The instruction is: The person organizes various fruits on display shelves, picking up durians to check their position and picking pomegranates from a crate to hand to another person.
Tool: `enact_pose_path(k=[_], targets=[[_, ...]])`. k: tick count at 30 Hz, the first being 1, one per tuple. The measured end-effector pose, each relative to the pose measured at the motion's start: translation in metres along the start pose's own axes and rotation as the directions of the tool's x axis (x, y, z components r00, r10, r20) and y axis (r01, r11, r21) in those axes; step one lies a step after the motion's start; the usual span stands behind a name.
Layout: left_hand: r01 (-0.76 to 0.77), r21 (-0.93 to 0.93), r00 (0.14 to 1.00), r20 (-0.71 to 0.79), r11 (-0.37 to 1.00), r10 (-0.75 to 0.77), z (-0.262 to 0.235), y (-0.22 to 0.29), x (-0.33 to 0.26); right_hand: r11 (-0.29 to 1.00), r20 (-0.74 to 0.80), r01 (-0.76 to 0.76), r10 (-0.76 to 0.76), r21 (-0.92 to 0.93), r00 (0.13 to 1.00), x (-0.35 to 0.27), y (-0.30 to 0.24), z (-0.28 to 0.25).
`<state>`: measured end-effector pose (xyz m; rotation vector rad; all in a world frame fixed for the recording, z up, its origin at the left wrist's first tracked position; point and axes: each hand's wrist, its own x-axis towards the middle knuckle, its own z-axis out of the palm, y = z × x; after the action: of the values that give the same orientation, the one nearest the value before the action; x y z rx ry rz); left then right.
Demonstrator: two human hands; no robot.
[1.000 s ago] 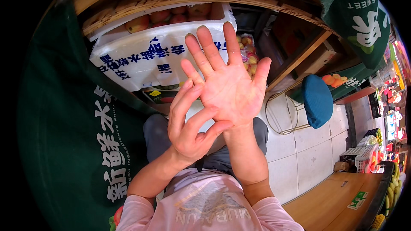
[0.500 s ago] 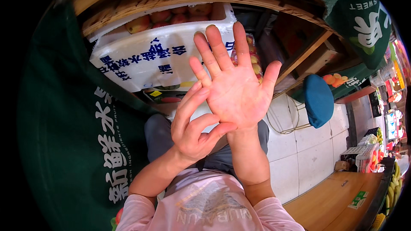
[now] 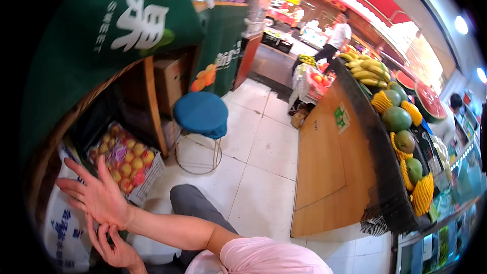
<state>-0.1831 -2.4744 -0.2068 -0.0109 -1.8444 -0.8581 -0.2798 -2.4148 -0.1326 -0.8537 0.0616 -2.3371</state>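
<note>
Two bare hands sit low at the left, holding nothing: the right hand [image 3: 99,198] spreads its fingers flat in an open grip, and the left hand [image 3: 115,246] just under it, fingers loose, touches its wrist. Nearest them stands a box of apples [image 3: 124,160], with a blue stool [image 3: 201,114] beyond.

- We see a green banner [image 3: 127,25] with white lettering draped across the upper left of the frame.
- A narrower green banner [image 3: 223,45] showing oranges hangs at upper centre.
- Lower left, a white bag [image 3: 63,228] bears blue print.
- A small green label [image 3: 342,117] sits on the wooden counter, right of centre.
</note>
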Motion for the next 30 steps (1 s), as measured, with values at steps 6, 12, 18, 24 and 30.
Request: enact_pose_path(k=[6,12,18,24,30], targets=[[0.021,-0.163,0.998,0.060,0.986,-0.011,0.001,-0.007,0.003,0.998,-0.017,0.049,-0.048,0.036,0.999,0.005,-0.003,-0.014],[-0.042,-0.064,0.984,0.173,0.997,0.052,0.015,-0.016,0.004,0.999,-0.170,0.032,-0.026,0.036,0.985,-0.004,-0.015,-0.051],[0.039,-0.035,0.973,0.230,0.999,-0.030,-0.008,-0.045,0.009,0.974,-0.260,-0.056,-0.003,-0.220,0.965,0.009,-0.002,-0.051],[-0.203,0.361,0.972,0.187,0.910,0.143,-0.075,-0.070,0.078,-0.401,0.207,0.166,-0.061,-0.901,0.976,0.025,-0.001,-0.021],[-0.342,0.608,0.936,0.288,0.716,0.203,-0.150,-0.071,0.128,-0.684,0.431,0.476,0.255,-0.553,0.866,0.060,0.019,-0.013]])
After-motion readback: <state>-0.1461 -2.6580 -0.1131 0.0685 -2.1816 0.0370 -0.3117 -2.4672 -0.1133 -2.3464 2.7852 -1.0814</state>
